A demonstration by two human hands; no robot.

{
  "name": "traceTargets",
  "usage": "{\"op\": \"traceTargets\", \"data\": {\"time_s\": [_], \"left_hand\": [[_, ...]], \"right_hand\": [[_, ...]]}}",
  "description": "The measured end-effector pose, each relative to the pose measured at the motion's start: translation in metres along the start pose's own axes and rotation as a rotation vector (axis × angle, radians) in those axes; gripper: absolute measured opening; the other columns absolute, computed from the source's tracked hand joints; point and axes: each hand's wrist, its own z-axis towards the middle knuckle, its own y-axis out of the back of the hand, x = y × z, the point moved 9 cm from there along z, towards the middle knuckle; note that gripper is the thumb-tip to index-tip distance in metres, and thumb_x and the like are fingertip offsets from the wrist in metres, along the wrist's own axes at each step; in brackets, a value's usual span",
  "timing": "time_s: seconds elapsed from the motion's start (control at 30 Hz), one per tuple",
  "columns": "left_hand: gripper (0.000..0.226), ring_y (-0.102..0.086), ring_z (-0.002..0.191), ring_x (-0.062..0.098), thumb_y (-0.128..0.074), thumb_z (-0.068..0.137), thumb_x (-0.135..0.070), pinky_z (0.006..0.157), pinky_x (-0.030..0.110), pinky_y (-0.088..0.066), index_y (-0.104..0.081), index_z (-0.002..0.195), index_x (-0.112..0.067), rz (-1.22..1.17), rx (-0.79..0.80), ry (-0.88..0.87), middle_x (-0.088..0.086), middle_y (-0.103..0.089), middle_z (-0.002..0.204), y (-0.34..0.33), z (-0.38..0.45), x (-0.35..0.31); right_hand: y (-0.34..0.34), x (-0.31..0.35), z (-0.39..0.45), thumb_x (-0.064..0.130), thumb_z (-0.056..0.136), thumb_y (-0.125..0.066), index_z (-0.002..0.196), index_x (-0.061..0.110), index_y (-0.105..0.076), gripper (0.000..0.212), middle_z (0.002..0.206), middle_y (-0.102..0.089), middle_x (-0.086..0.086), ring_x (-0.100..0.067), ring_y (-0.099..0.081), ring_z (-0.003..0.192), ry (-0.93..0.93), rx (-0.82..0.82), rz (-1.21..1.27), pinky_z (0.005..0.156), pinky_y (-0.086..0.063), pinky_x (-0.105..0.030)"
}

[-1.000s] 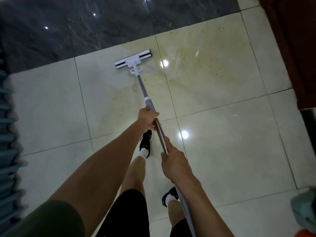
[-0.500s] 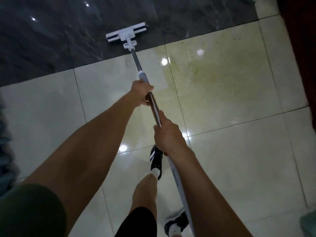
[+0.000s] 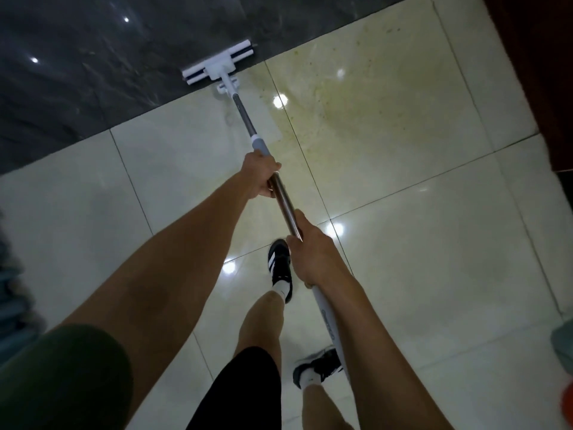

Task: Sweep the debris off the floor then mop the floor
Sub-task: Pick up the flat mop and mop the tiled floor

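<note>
Fingers of the left hand (image 3: 262,176) curled round the mop handle (image 3: 283,198) just below its grey collar, thumb side up. Fingers of the right hand (image 3: 313,252) wrapped round the same handle lower down, toward 5 o'clock of the left, a bare stretch of coppery shaft between the two. Handle running from 5 o'clock up to 11 o'clock. Mop head (image 3: 220,67) white with a dark strip, flat on the floor at 12 o'clock, lying across the seam between the cream floor tiles (image 3: 434,243) and the dark marble strip (image 3: 93,72). Yellowish stain (image 3: 356,97) on the tile at 1 o'clock of the mop head. Black shoe (image 3: 279,265) just left of the right hand.
</note>
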Motion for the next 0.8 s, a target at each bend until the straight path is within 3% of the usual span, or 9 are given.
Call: {"op": "traceTargets", "data": {"time_s": [0.13, 0.23, 0.37, 0.47, 0.57, 0.8], "left_hand": [[0.033, -0.071, 0.089, 0.042, -0.064, 0.098, -0.009, 0.069, 0.06, -0.061, -0.046, 0.126, -0.005, 0.096, 0.044, 0.008, 0.024, -0.063, 0.105, -0.057, -0.047, 0.053], [0.03, -0.071, 0.087, 0.04, -0.064, 0.097, -0.008, 0.064, 0.056, -0.062, -0.047, 0.121, -0.005, 0.139, 0.076, 0.007, 0.022, -0.062, 0.1, -0.105, -0.086, 0.103], [0.029, -0.071, 0.088, 0.044, -0.067, 0.095, -0.007, 0.067, 0.061, -0.06, -0.047, 0.115, -0.006, 0.158, 0.109, 0.015, 0.023, -0.06, 0.105, -0.165, -0.133, 0.167], [0.03, -0.072, 0.088, 0.043, -0.065, 0.096, -0.006, 0.07, 0.061, -0.06, -0.044, 0.117, -0.008, 0.21, 0.144, 0.011, 0.021, -0.059, 0.101, -0.202, -0.168, 0.204], [0.028, -0.072, 0.087, 0.044, -0.064, 0.096, -0.008, 0.069, 0.062, -0.06, -0.045, 0.116, -0.008, 0.222, 0.151, 0.014, 0.024, -0.062, 0.101, -0.226, -0.194, 0.231], [0.027, -0.073, 0.08, 0.038, -0.066, 0.094, -0.008, 0.068, 0.06, -0.061, -0.05, 0.116, -0.009, 0.145, 0.108, -0.043, 0.019, -0.064, 0.096, -0.236, -0.208, 0.244]], "right_hand": [[-0.006, -0.075, -0.054, 0.028, 0.105, -0.041, 0.156, 0.037, -0.017, 0.057, 0.125, -0.061, -0.006, -0.021, -0.064, 0.09, -0.027, -0.029, 0.063, 0.08, -0.059, -0.039], [-0.012, -0.141, -0.1, 0.028, 0.105, -0.042, 0.156, 0.039, -0.016, 0.059, 0.115, -0.064, -0.006, -0.022, -0.064, 0.082, -0.06, -0.029, 0.096, 0.073, -0.058, -0.035], [-0.014, -0.22, -0.161, 0.03, 0.106, -0.04, 0.158, 0.035, -0.013, 0.06, 0.126, -0.062, -0.006, -0.019, -0.063, 0.095, -0.09, -0.039, 0.116, 0.086, -0.052, -0.031], [-0.014, -0.266, -0.202, 0.03, 0.106, -0.041, 0.158, 0.037, -0.014, 0.059, 0.119, -0.063, -0.003, -0.017, -0.063, 0.091, -0.119, -0.044, 0.159, 0.083, -0.052, -0.03], [-0.016, -0.298, -0.231, 0.029, 0.105, -0.041, 0.157, 0.04, -0.014, 0.059, 0.105, -0.058, 0.002, -0.018, -0.062, 0.083, -0.137, -0.041, 0.192, 0.075, -0.056, -0.034], [-0.017, -0.316, -0.244, 0.029, 0.105, -0.043, 0.157, 0.04, -0.017, 0.06, 0.108, -0.056, 0.003, -0.009, -0.053, 0.074, -0.154, -0.046, 0.283, 0.064, -0.048, -0.026]]}}
